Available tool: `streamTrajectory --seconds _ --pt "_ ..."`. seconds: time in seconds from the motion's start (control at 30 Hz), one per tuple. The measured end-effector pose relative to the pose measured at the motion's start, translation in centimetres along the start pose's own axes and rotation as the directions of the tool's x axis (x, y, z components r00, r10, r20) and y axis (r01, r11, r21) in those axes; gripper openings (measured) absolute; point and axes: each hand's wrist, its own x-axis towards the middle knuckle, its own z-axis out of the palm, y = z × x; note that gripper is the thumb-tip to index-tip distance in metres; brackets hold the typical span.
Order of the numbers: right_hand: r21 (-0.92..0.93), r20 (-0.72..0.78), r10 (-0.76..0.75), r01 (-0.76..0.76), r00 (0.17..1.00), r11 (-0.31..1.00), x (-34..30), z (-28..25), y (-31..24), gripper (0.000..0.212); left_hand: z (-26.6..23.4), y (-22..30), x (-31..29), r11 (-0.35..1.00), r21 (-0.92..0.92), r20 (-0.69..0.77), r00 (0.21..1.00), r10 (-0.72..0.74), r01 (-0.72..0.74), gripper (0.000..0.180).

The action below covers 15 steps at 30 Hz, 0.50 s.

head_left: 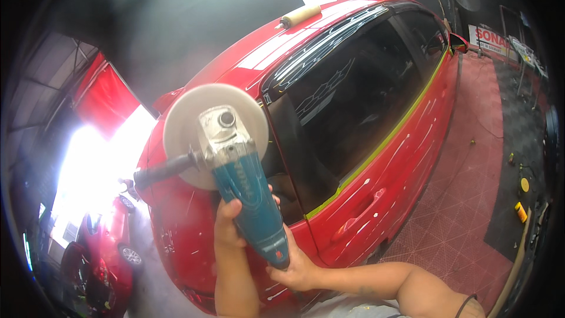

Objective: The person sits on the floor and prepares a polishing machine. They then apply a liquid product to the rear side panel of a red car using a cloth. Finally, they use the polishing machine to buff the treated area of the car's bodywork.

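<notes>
A teal rotary polisher with a metal gear head is raised in front of the red car. Its round whitish pad overlaps the car's rear corner from here; whether it touches the paint I cannot tell. My left hand is closed around the middle of the polisher's body, thumb on the near side. Around the rear end of the tool my right hand is wrapped. The black side handle sticks out leftward, with no hand on it. White streaks mark the car's door.
Yellow-green tape lines the lower window edge. On the roof lies a beige bottle. Red floor tiles run along the car's right side, with a yellow bottle beyond. Another red car stands at left by a bright opening.
</notes>
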Motion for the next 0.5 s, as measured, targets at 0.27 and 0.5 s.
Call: streamTrajectory --seconds 0.27,0.5 --pt "0.202 0.027 0.102 -0.105 0.994 0.974 5.8 -2.1 -3.4 0.093 0.3 3.8 7.2 0.987 0.115 0.071 0.990 -0.121 0.113 0.075" --pt "0.129 -0.002 -0.009 0.010 1.000 0.992 0.8 -0.7 -0.5 0.100 1.5 1.1 2.0 0.991 0.122 0.011 0.999 -0.050 0.048 0.078"
